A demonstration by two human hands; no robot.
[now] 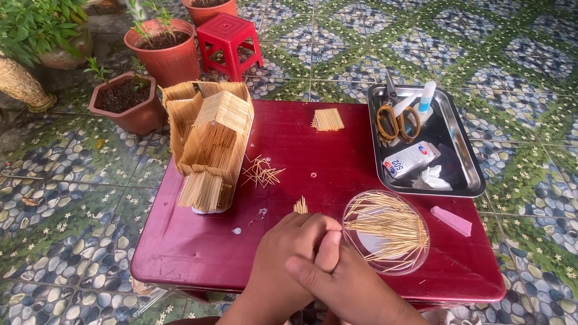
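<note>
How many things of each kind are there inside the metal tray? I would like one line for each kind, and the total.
In the metal tray:
Scissors with orange handles: 1
Glue tube with blue tip: 1
Small white box: 1
Crumpled white tissue: 1
Total: 4

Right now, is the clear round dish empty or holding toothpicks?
Holding toothpicks: the clear round dish has a loose pile of thin wooden sticks spread across it.
</note>
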